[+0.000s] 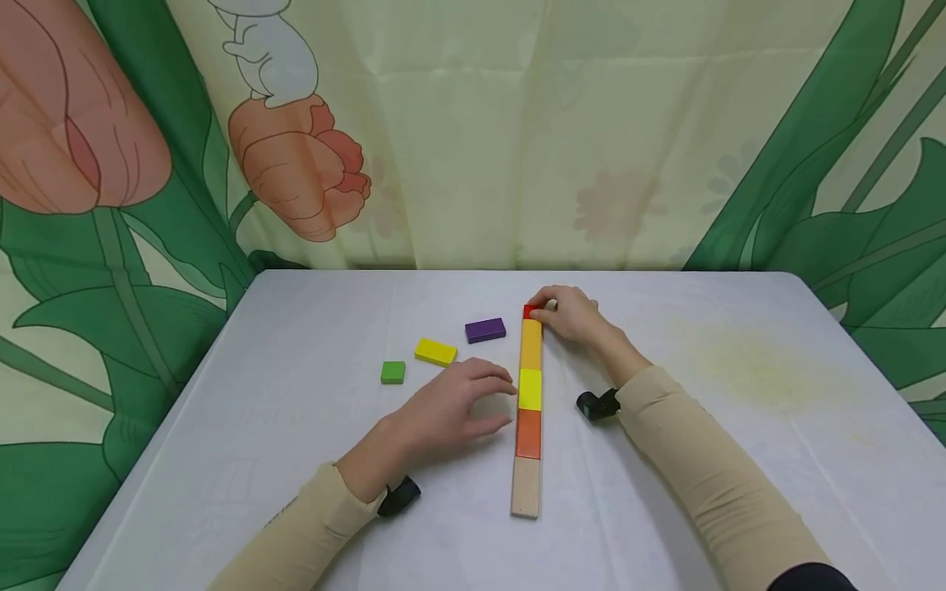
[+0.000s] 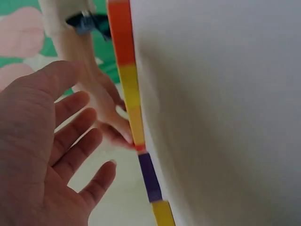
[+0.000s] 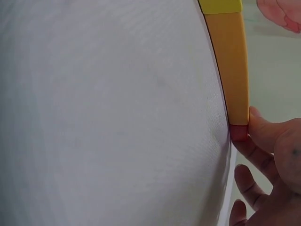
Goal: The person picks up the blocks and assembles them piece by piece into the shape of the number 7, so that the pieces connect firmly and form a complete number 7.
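Observation:
A straight row of blocks runs away from me: a plain wooden block (image 1: 525, 488) nearest, then an orange-red block (image 1: 528, 433), a yellow block (image 1: 530, 389), a light-orange block (image 1: 530, 345) and a small red block (image 1: 528, 312) farthest. My right hand (image 1: 572, 314) pinches the red block between thumb and index finger; in the right wrist view that red block (image 3: 239, 132) meets the end of the light-orange block (image 3: 229, 68). Left of the row hovers my left hand (image 1: 461, 402), its fingers loosely bent and holding nothing, close to the yellow block.
To the left of the row lie a purple block (image 1: 485, 330), another yellow block (image 1: 436, 352) and a green block (image 1: 393, 373). They rest on a white-covered table (image 1: 296, 427). Behind the table hangs a patterned curtain (image 1: 473, 148).

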The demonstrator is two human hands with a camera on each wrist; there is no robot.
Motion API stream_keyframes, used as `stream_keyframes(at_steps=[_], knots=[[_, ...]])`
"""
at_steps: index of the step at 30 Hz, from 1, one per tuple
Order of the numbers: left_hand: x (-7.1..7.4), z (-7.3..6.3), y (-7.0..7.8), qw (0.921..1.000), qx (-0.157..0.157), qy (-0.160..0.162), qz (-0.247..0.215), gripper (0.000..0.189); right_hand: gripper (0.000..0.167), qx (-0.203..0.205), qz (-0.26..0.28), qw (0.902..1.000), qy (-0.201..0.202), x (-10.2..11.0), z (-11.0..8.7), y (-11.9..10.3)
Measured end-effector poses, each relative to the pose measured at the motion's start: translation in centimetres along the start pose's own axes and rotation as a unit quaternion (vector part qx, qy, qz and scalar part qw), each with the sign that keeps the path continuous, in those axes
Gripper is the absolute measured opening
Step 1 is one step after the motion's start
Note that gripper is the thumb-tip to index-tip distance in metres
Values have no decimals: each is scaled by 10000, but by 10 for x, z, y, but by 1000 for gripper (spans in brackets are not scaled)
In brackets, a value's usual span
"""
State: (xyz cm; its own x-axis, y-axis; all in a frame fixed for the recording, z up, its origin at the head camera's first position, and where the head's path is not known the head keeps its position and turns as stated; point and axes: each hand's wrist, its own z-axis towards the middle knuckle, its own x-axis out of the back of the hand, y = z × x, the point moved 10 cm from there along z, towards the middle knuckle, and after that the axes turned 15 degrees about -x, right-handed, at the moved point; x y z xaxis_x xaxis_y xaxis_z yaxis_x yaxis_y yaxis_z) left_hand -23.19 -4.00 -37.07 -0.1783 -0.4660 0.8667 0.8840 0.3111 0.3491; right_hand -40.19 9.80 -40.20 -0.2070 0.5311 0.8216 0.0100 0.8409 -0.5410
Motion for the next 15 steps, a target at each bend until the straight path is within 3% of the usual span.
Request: stream_keyframes(at_steps=[7,15], knots=[[15,9,-49,9965,648,230,467,33,24,6,-34,10000,-49,-4,2,0],[20,22,-94,9891,1262,32,760,37,24,-32,-34,10000,-37,-1,0,0]])
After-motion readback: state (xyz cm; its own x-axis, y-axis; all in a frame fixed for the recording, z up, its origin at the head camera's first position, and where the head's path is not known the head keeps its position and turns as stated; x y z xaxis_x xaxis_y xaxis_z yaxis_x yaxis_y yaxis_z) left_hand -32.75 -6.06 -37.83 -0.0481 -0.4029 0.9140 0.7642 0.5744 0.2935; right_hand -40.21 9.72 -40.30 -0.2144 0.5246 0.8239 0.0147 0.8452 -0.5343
